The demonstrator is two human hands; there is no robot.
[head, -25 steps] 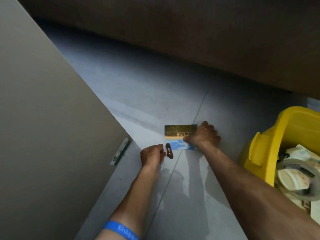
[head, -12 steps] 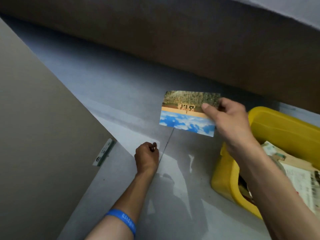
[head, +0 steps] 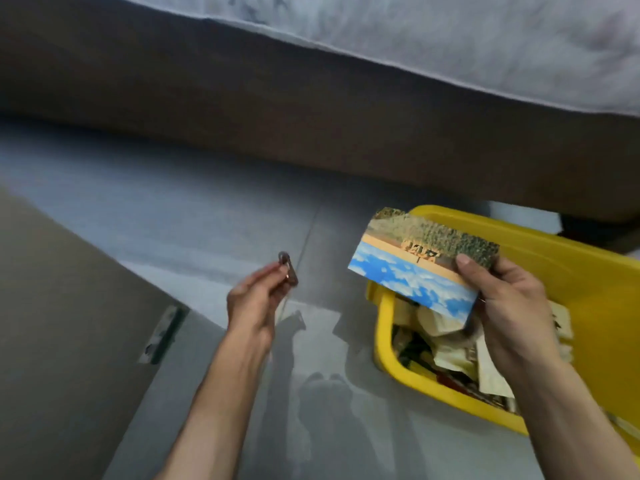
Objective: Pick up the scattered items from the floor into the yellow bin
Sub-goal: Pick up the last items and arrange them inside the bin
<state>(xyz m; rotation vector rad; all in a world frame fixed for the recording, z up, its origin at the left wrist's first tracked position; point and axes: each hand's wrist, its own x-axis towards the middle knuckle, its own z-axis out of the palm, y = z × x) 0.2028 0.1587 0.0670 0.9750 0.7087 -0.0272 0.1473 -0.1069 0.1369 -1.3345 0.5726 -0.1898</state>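
Note:
My right hand (head: 509, 306) grips a photo card (head: 412, 268) showing blue sky and a brownish landscape, holding it by its right end above the near-left corner of the yellow bin (head: 568, 271). The bin is filled with papers and other clutter. My left hand (head: 252, 299) is raised above the grey floor and pinches a small dark brown hair clip (head: 289, 271) between thumb and fingertips, to the left of the bin.
A beige cabinet panel (head: 62, 341) with a small sticker (head: 162, 334) at its edge fills the left side. A dark brown bed base (head: 277, 116) with a pale sheet (head: 450, 39) runs across the back. Grey floor tiles (head: 173, 230) lie between.
Both hands lifted off the floor. The right hand carried the photo card rightward to above the bin. The left hand picked up the hair clip and raised it.

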